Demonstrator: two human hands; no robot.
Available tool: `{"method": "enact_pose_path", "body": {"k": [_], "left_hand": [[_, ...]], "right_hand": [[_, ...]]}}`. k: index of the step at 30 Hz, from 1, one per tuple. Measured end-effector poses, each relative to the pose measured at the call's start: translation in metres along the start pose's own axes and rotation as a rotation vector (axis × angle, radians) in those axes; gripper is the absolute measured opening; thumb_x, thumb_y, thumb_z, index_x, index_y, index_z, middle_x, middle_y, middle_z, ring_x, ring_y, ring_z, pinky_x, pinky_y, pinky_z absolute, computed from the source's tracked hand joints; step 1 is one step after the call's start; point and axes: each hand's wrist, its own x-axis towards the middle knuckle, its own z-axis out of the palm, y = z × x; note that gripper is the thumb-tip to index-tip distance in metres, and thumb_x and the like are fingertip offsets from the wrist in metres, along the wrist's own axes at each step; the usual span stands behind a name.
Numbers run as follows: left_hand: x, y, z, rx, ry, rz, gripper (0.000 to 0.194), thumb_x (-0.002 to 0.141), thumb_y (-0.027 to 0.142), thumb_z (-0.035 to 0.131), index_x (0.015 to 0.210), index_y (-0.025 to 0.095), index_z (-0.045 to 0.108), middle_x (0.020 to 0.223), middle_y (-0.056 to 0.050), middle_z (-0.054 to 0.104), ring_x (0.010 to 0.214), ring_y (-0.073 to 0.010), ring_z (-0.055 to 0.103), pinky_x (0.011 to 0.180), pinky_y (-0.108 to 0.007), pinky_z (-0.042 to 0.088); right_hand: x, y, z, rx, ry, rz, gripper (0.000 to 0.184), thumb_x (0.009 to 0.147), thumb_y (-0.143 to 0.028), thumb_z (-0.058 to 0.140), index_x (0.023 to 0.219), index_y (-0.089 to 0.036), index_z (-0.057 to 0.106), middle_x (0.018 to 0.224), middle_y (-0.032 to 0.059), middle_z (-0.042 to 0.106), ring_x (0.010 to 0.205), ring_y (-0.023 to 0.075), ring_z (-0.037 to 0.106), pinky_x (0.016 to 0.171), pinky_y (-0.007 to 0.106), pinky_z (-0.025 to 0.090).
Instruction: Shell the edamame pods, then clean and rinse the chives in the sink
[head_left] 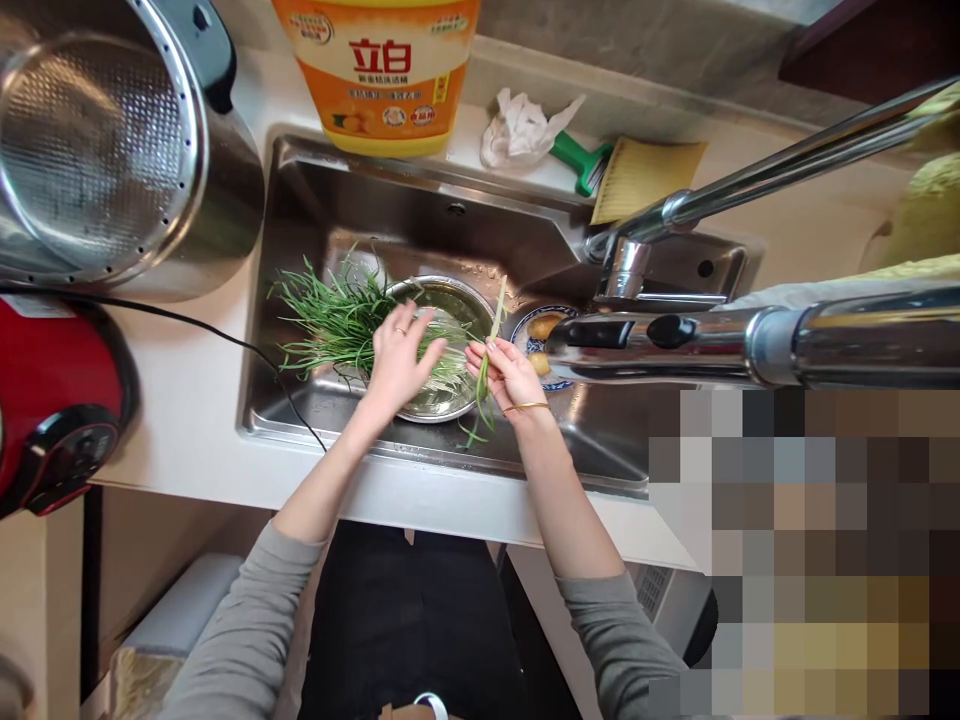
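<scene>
A big bunch of green chives lies across a round metal bowl in the steel sink, leafy ends hanging over the left rim and pale ends inside. The bowl seems to hold water. Over the chives is my left hand, fingers spread; whether it touches them I cannot tell. My right hand, at the bowl's right side, pinches a few chive stalks, pale ends up and green tips hanging below.
A blue-and-white plate with yellowish pieces sits beneath the faucet head. Behind the sink stand a detergent jug, crumpled tissue, green-handled peeler and yellow sponge cloth. A steel pot and a black cord are left.
</scene>
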Motion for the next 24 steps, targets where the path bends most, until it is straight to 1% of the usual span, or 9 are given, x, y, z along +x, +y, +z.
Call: {"method": "enact_pose_path", "body": {"k": [3,4,8,11,13,15,18,21,24], "left_hand": [[-0.019,0.020,0.016,-0.122,-0.224,0.031,0.021,0.085,0.036,0.062,0.094,0.018,0.067,0.101,-0.008,0.073,0.099,-0.0219,0.065,0.092,-0.033,0.048],[-0.023,0.023,0.020,-0.194,-0.260,0.012,0.017,0.084,0.034,0.062,0.091,0.018,0.066,0.094,-0.006,0.073,0.091,-0.0196,0.067,0.087,-0.030,0.049],[-0.032,0.016,0.025,-0.491,-0.242,-0.127,0.013,0.084,0.031,0.060,0.084,0.018,0.058,0.078,-0.001,0.065,0.068,-0.0116,0.061,0.067,-0.022,0.049],[-0.031,0.006,0.013,-0.632,-0.284,-0.228,0.021,0.085,0.038,0.057,0.083,0.018,0.054,0.064,0.004,0.054,0.050,-0.0076,0.048,0.050,-0.020,0.040],[-0.030,0.001,0.002,-0.630,-0.308,-0.258,0.026,0.086,0.044,0.055,0.083,0.018,0.054,0.058,0.006,0.046,0.044,-0.0066,0.038,0.045,-0.020,0.031],[-0.031,-0.002,-0.010,-0.558,-0.291,-0.240,0.030,0.084,0.047,0.055,0.083,0.017,0.057,0.058,0.005,0.047,0.047,-0.0076,0.039,0.046,-0.021,0.031],[-0.034,-0.005,-0.020,-0.420,-0.217,-0.190,0.033,0.081,0.048,0.058,0.082,0.016,0.064,0.067,0.000,0.059,0.061,-0.0117,0.050,0.056,-0.022,0.038],[-0.036,-0.009,-0.021,-0.379,-0.169,-0.173,0.033,0.079,0.048,0.060,0.082,0.016,0.067,0.080,-0.003,0.067,0.074,-0.0151,0.057,0.065,-0.024,0.043],[-0.036,-0.012,-0.019,-0.428,-0.191,-0.161,0.035,0.079,0.047,0.061,0.089,0.015,0.069,0.088,-0.005,0.071,0.079,-0.0160,0.061,0.068,-0.023,0.045]], "right_hand": [[-0.005,0.003,0.023,0.057,0.019,-0.068,0.019,0.080,-0.035,0.071,0.090,-0.022,0.060,0.103,0.0054,0.076,0.109,0.0204,0.069,0.094,0.035,0.058],[-0.006,0.003,0.029,0.073,0.022,-0.087,0.020,0.080,-0.035,0.071,0.090,-0.022,0.059,0.104,0.0058,0.075,0.110,0.0201,0.068,0.095,0.034,0.057],[-0.010,-0.002,0.038,0.098,-0.024,-0.078,0.022,0.077,-0.032,0.074,0.089,-0.021,0.060,0.101,0.0044,0.075,0.108,0.0187,0.069,0.096,0.032,0.056],[-0.011,-0.009,0.035,0.059,-0.070,-0.009,0.025,0.074,-0.031,0.077,0.092,-0.021,0.063,0.097,0.0037,0.076,0.101,0.0188,0.071,0.091,0.032,0.059],[-0.011,-0.011,0.032,0.013,-0.089,0.034,0.025,0.073,-0.033,0.078,0.091,-0.021,0.066,0.095,0.0037,0.076,0.096,0.0185,0.072,0.088,0.031,0.060],[-0.010,-0.011,0.030,-0.024,-0.100,0.058,0.026,0.071,-0.037,0.080,0.086,-0.020,0.067,0.092,0.0039,0.076,0.090,0.0181,0.073,0.084,0.031,0.061],[-0.009,-0.008,0.029,-0.059,-0.117,0.035,0.033,0.062,-0.041,0.085,0.078,-0.019,0.068,0.093,0.0046,0.076,0.083,0.0178,0.074,0.081,0.030,0.062],[-0.010,-0.004,0.031,-0.115,-0.159,-0.031,0.040,0.054,-0.045,0.088,0.077,-0.018,0.070,0.092,0.0052,0.076,0.079,0.0180,0.073,0.082,0.032,0.061],[-0.013,0.000,0.036,-0.139,-0.209,-0.059,0.045,0.050,-0.049,0.088,0.078,-0.017,0.072,0.083,0.0052,0.076,0.077,0.0187,0.072,0.083,0.034,0.061]]}}
